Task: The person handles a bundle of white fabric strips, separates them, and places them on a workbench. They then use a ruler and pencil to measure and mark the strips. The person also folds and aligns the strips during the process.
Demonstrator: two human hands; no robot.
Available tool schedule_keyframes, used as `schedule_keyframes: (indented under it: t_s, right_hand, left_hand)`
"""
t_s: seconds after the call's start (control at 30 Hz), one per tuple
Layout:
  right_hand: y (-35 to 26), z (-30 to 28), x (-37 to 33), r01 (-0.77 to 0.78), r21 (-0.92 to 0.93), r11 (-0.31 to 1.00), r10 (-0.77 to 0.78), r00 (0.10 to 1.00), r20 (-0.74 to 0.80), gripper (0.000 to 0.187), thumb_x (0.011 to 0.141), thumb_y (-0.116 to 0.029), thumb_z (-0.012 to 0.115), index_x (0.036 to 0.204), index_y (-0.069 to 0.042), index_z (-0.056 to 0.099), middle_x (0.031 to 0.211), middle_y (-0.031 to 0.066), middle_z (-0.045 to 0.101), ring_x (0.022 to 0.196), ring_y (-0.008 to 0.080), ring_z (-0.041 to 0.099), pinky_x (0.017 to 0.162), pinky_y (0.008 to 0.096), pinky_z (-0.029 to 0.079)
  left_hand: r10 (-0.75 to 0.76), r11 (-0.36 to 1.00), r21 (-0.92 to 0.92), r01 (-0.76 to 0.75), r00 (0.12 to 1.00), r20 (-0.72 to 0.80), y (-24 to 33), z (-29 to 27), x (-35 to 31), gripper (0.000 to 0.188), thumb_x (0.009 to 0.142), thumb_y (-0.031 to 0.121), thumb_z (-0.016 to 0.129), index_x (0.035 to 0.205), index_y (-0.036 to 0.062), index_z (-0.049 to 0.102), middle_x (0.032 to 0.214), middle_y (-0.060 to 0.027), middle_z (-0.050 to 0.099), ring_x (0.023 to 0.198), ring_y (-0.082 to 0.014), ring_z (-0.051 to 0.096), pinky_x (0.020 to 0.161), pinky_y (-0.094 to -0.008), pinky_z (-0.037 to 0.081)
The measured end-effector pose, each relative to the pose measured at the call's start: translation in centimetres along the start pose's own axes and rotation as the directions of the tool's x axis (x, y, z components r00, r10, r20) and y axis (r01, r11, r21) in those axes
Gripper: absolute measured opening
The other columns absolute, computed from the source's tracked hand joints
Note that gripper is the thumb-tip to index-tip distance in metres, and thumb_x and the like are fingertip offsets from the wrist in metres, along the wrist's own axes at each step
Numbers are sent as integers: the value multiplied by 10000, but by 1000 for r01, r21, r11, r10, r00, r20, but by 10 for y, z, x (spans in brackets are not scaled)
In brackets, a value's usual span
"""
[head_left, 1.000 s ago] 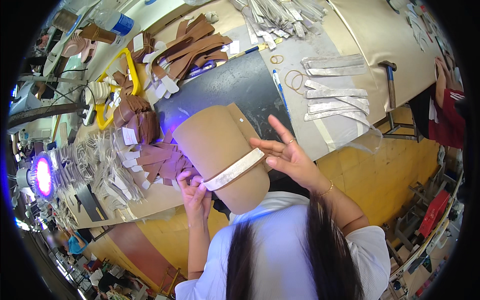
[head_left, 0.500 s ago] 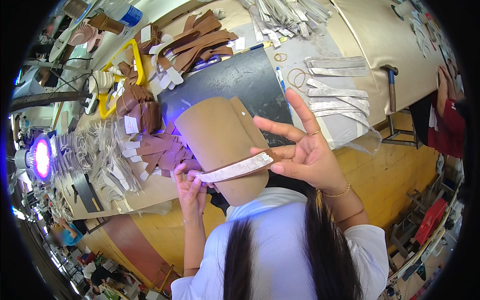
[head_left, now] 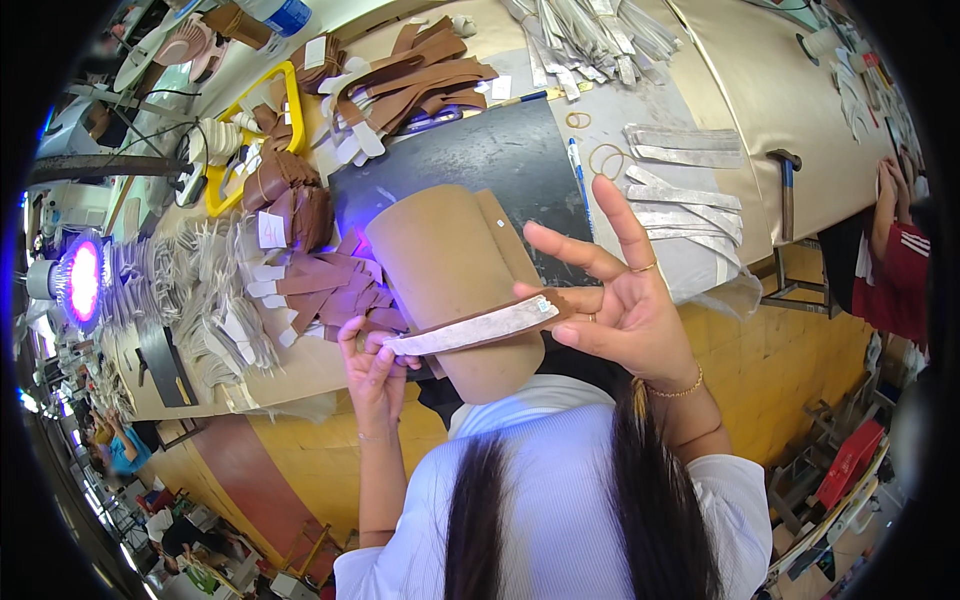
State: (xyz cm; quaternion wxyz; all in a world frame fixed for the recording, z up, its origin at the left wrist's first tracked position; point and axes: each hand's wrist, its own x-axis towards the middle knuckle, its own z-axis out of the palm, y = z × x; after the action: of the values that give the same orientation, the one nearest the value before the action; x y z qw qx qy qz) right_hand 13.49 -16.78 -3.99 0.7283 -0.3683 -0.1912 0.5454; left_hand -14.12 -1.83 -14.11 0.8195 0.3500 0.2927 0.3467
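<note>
A narrow strip [head_left: 478,329], brown along its edge with a whitish face, stretches between my two hands. My left hand [head_left: 376,378] pinches its left end between thumb and fingers. At the other end, my right hand [head_left: 632,305] grips the strip between thumb and a finger, while its other fingers stand raised and spread. Directly beneath the strip, a curved tan board [head_left: 445,250] leans from the table edge toward my lap. The strip crosses its lower part. Past the board lies a black mat [head_left: 450,150].
Brown strips [head_left: 335,290] and bundled pale strips [head_left: 220,320] lie to the left, near a glowing lamp [head_left: 82,283]. A yellow basket [head_left: 297,110] stands farther back. Pale strips [head_left: 690,215], a pen [head_left: 578,175] and a hammer [head_left: 787,190] lie right. Another person's red sleeve [head_left: 893,270] shows far right.
The view has shifted slightly, so the table things sit a little farther right. Both hands keep hold of the strip, almost unmoved.
</note>
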Motion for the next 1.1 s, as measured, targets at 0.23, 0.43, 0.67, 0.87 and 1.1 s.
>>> schedule_keyframes:
  t_s: [0.23, 0.43, 0.67, 0.87, 1.1]
  right_hand:
    - [13, -16, 9, 91, -77, 993, -95, 994, -52, 1009, 811, 127, 716, 1594, -155, 146, 1395, 217, 525, 1171, 302, 650, 982, 386, 554]
    - [22, -33, 19, 41, -177, 983, -82, 970, -229, 871, 786, 95, 760, 1512, -74, 309, 1260, 183, 589, 1022, 245, 685, 934, 356, 578]
    - [21, -35, 23, 125, -194, 973, -156, 976, -154, 776, 821, 62, 762, 1474, -53, 359, 1261, 172, 590, 1056, 229, 670, 958, 341, 562]
    - [18, -38, 20, 128, -198, 972, -163, 971, -173, 732, 821, 64, 760, 1450, -42, 402, 1275, 166, 586, 1079, 229, 660, 965, 341, 556]
    - [20, -45, 19, 113, -212, 971, -151, 973, -174, 655, 836, 58, 745, 1415, -32, 452, 1300, 156, 576, 1111, 234, 646, 1003, 363, 529]
  left_hand:
    - [108, 994, 26, -108, 994, -20, 23, 15, -4, 433, 924, -35, 639, 1328, -34, 485, 987, -149, 673, 759, -239, 696, 671, -360, 609]
    - [223, 970, 72, -232, 968, 111, 60, 48, -5, 274, 912, -51, 646, 1180, -88, 602, 1016, -190, 651, 830, -268, 733, 711, -359, 643]
    - [293, 941, 118, -318, 937, 193, 73, 60, -7, 275, 892, -88, 644, 1165, -101, 607, 1039, -182, 618, 851, -298, 730, 754, -381, 649]
    - [265, 951, 106, -292, 941, 211, 75, 66, -5, 298, 889, -92, 649, 1182, -100, 599, 1046, -180, 619, 895, -295, 728, 784, -390, 643]
    - [241, 955, 114, -273, 942, 233, 76, 67, -6, 327, 882, -109, 654, 1201, -104, 586, 1062, -168, 621, 935, -289, 726, 821, -383, 631]
